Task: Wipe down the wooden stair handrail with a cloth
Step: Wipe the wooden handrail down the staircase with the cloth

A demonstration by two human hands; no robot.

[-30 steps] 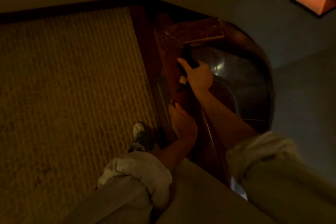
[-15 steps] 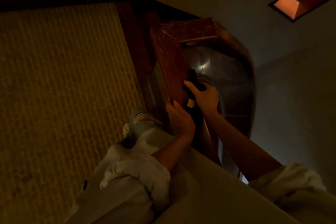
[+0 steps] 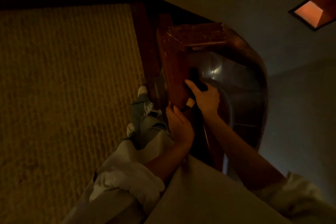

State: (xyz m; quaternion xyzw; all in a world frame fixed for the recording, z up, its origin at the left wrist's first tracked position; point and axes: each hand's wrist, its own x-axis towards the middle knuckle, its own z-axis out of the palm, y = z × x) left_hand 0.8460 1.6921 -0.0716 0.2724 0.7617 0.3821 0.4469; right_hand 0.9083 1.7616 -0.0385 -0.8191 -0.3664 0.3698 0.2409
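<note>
Here, both your hands are on the handrail (image 3: 172, 63), in dim light.
The rail is dark reddish-brown wood, square-edged, with pale scratches near its corner, and it runs up mid-view beside the woven carpet (image 3: 63, 87). Your right hand (image 3: 205, 100) grips a dark cloth (image 3: 195, 78) with a pale tag against the rail's right face. Just below, your left hand (image 3: 180, 125) curls round the rail.

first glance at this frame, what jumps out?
Centre frame, the reddish handrail, with the right hand holding a dark cloth against its right side and the left hand gripping it just below. Then the ribbed tan carpet filling the left side, and an orange-lit opening at top right.
</note>
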